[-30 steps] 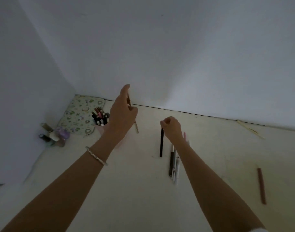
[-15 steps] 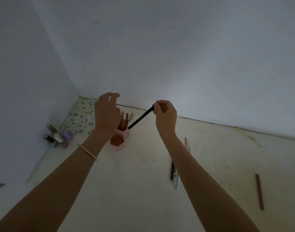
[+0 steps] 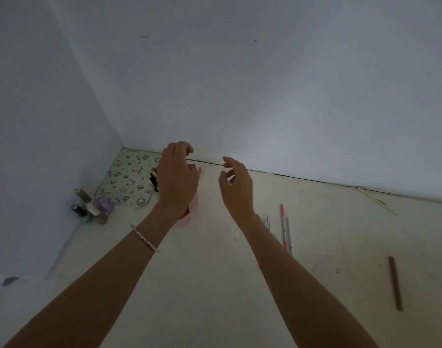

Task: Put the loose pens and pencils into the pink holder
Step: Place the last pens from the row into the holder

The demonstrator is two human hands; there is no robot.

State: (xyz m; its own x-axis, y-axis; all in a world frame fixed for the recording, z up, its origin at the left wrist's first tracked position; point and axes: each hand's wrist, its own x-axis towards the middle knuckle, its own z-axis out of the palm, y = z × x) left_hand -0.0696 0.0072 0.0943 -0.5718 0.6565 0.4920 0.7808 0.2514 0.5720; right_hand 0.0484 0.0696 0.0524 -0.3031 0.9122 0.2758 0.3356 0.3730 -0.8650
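The pink holder (image 3: 189,217) stands on the pale floor, mostly hidden behind my left hand (image 3: 177,182). That hand hovers over it with curled fingers and I cannot see anything in them. A pale pen tip (image 3: 199,170) sticks up from the holder beside the hand. My right hand (image 3: 236,187) floats just right of the holder, fingers spread and empty. Loose pens (image 3: 285,227), pink and white, lie on the floor right of my right forearm, with thinner ones (image 3: 267,221) partly hidden by the arm. A brown pencil (image 3: 395,282) lies far right.
A flowered pouch (image 3: 129,182) with dark items at its mouth lies in the left corner. Small bottles (image 3: 94,207) cluster by the left wall. A pale yellow stick (image 3: 376,200) lies along the back wall at the right.
My right hand held a black pen toward the holder; now the pen is out of it and the fingers have spread. My left hand stays over the holder.
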